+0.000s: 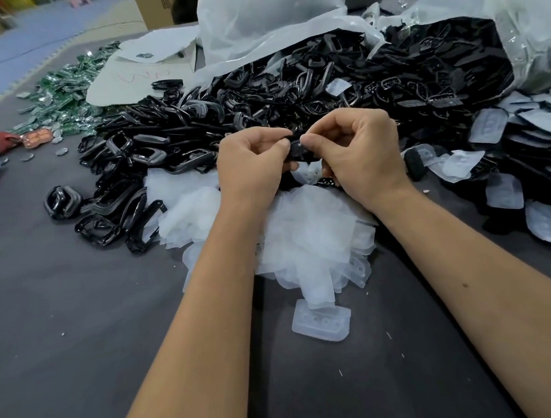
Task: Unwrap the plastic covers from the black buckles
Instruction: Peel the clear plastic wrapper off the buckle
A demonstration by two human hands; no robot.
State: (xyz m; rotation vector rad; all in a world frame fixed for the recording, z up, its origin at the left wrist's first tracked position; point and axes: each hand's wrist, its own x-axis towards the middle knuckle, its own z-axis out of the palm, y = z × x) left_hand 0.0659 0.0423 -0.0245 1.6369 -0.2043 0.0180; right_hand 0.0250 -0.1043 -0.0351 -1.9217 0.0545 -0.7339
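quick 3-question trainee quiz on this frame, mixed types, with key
1. True or false: both hands, left hand and right hand, pinch the same black buckle.
2. Where does the pile of removed clear covers lie? A) under the wrists B) inside the big bag C) on the green parts
3. Fill in: one lone clear cover lies on the dark ____, nearest the camera.

Key: 1 true; 2 A; 3 table
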